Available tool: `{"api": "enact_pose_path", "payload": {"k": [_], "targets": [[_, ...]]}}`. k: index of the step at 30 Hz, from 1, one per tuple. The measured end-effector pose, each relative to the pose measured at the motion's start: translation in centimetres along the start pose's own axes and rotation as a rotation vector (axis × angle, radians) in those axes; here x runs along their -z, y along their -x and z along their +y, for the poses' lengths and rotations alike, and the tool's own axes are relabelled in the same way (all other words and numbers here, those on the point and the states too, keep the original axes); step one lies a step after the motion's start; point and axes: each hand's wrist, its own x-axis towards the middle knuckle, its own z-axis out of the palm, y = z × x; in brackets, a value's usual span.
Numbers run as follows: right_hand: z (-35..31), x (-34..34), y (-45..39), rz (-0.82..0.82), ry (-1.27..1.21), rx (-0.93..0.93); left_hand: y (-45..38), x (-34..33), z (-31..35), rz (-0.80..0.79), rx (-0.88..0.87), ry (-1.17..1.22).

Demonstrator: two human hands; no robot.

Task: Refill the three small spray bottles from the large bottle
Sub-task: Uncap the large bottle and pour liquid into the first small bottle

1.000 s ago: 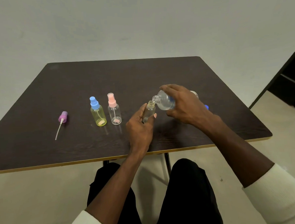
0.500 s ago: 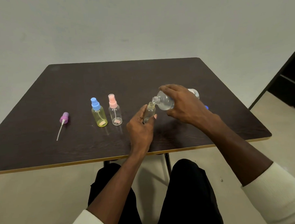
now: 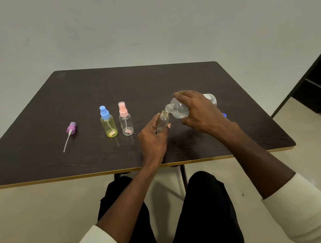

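Note:
My left hand grips a small clear spray bottle with its top off, upright on the dark table. My right hand holds the large clear bottle tilted on its side, its open neck just above the small bottle's mouth. To the left stand a yellow bottle with a blue sprayer and a clear bottle with a pink sprayer. A purple spray head with its tube lies on the table further left.
A blue cap peeks out behind my right wrist on the table. The table's front edge runs just above my knees. A dark doorway or cabinet stands at the right, beyond the table.
The hands and both bottles have barely moved; the large bottle stays tilted over the small one's mouth.

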Motion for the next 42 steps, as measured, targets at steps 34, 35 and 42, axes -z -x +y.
{"api": "enact_pose_path", "payload": {"k": [34, 35, 42], "targets": [[-0.22, 0.33, -0.16, 0.004, 0.063, 0.041, -0.32, 0.12, -0.47, -0.037, -0.004, 0.031], [-0.23, 0.31, -0.17, 0.006, 0.065, 0.044, -0.32, 0.12, -0.48, -0.038, -0.005, 0.032], [-0.35, 0.5, -0.17, 0.001, 0.074, 0.046, -0.42, 0.1, -0.64, -0.041, -0.005, 0.028]]}}
